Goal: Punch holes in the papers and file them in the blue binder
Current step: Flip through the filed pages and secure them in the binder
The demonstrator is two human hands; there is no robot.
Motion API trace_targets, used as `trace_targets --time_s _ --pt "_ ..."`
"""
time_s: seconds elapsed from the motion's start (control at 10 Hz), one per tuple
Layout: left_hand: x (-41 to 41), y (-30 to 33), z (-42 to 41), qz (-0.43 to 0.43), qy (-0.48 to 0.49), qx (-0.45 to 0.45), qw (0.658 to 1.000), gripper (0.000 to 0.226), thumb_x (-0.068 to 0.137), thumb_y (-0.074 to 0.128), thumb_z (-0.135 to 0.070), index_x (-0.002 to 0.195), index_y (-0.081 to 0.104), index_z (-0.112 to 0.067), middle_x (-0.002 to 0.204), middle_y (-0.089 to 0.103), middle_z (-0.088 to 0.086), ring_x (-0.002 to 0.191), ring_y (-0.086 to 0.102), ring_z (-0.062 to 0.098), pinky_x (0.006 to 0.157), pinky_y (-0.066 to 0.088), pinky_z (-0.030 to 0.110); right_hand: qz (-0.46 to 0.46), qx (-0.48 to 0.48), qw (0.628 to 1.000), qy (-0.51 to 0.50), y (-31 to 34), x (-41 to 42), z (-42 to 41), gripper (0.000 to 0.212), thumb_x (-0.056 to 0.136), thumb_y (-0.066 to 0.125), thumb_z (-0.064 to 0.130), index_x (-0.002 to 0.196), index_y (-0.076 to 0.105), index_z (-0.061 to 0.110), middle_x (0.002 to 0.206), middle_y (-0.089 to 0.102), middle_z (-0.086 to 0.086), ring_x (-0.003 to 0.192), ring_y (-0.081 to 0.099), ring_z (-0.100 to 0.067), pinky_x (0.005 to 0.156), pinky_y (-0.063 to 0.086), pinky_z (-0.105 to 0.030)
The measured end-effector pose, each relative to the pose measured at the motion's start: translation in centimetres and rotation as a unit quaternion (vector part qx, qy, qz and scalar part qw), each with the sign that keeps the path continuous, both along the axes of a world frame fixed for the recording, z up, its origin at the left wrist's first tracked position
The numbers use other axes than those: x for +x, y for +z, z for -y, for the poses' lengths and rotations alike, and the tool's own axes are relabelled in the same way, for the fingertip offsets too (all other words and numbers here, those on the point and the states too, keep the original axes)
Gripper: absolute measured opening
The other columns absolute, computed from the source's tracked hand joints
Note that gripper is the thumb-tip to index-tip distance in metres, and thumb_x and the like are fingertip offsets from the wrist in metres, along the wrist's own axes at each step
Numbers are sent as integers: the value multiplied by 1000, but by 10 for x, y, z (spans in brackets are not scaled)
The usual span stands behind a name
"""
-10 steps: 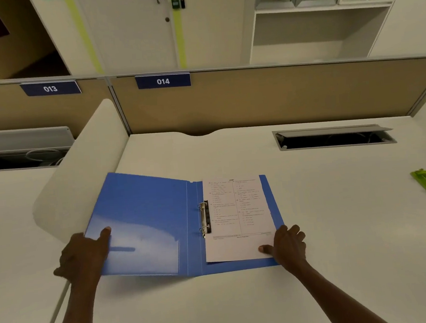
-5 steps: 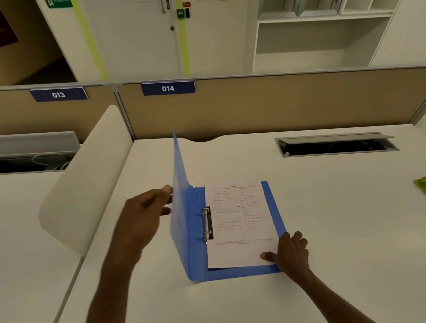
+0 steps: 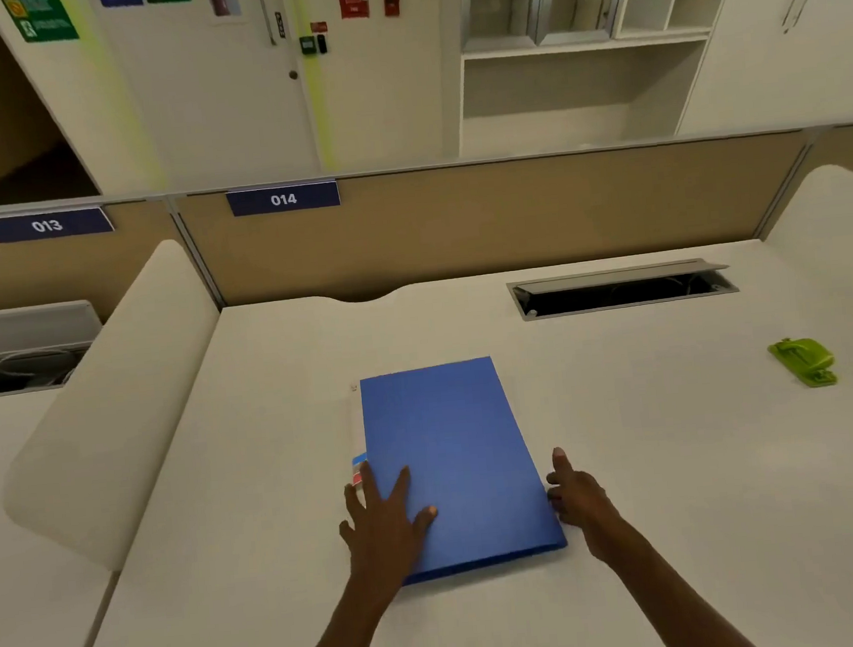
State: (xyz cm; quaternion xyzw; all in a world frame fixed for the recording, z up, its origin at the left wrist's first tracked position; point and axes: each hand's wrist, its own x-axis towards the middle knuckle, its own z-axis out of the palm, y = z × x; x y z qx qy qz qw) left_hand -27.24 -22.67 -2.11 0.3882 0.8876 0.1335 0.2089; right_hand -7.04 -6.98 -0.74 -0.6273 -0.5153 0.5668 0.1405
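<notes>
The left hand (image 3: 382, 520) lies flat, fingers spread, on the near-left corner of the closed blue binder (image 3: 451, 455), grasping nothing; judging by the flat palm, it presses the cover shut. The right hand (image 3: 579, 498) sits just beside the binder's right edge, fingers loose and holding nothing, likely steadying it. The binder lies between the 2 hands, running away from them on the white desk (image 3: 632, 460). No papers show, so they are probably filed inside. Well right of the right hand rests the green hole punch (image 3: 804, 361), untouched
</notes>
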Motion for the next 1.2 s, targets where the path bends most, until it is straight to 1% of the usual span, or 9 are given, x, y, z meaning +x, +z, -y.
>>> trace_targets --time_s 0.1,0.2,0.4,0.5,0.7,0.9,1.0,1.1,1.2 --pt "7 -18 6 -107 -40 -10 993 71 87 29 -70 149 9 -43 159 -19 8 144 -1 41 106 37 49 109 102 980 133 -8 0 5 52 91 51 51 121 59 9 117 62 -11 103 59 -26 97 47 -41" --pt "9 -19 2 -124 -41 -4 991 70 88 30 -69 150 12 -41 160 -17 10 144 1 43 101 45 43 218 218 913 266 -26 0 21 67 81 66 43 136 44 11 125 44 -8 117 45 -26 99 40 -30" --pt "8 -25 4 -138 -52 11 989 70 88 26 -70 150 13 -39 160 -16 9 145 -1 42 103 45 41 218 262 904 260 -37 -2 33 60 81 67 36 130 45 9 121 36 -5 114 36 -22 94 35 -24" --pt "8 -23 5 -148 -56 14 987 75 83 12 -72 150 16 -38 161 -10 11 145 3 44 101 47 43 225 262 903 257 -39 -4 32 56 81 68 34 126 47 8 120 36 -5 112 36 -22 93 35 -25" --pt "8 -20 7 -159 -53 17 986 76 84 12 -70 147 30 -34 160 7 16 143 15 47 94 52 45 223 269 903 251 -40 -6 32 50 79 69 32 119 50 9 110 32 0 101 30 -15 86 35 -22" --pt "9 -19 6 -167 -47 28 984 80 83 2 -72 148 28 -33 160 9 17 145 11 45 106 39 48 230 299 889 261 -43 -6 34 44 82 63 33 117 48 11 115 36 -2 106 35 -17 89 41 -22" --pt "9 -18 3 -147 -67 -1 987 83 82 -1 -72 152 8 -28 160 -9 15 148 -7 35 118 5 46 250 314 874 276 -37 -6 35 35 88 52 34 114 48 12 117 40 -3 109 41 -20 89 46 -28" --pt "7 -20 -5 -128 -55 27 990 82 88 10 -67 152 1 -18 160 -13 13 148 -12 27 118 -6 40 267 360 849 278 -37 -7 35 42 94 41 39 125 46 12 128 44 -5 117 44 -24 95 44 -32" --pt "-1 -10 -21 -105 -42 62 992 82 94 24 -60 152 -1 -8 160 -12 10 148 -11 26 122 0 38 255 396 844 257 -32 -16 29 65 98 29 48 150 19 9 158 21 -9 145 20 -24 118 18 -33"
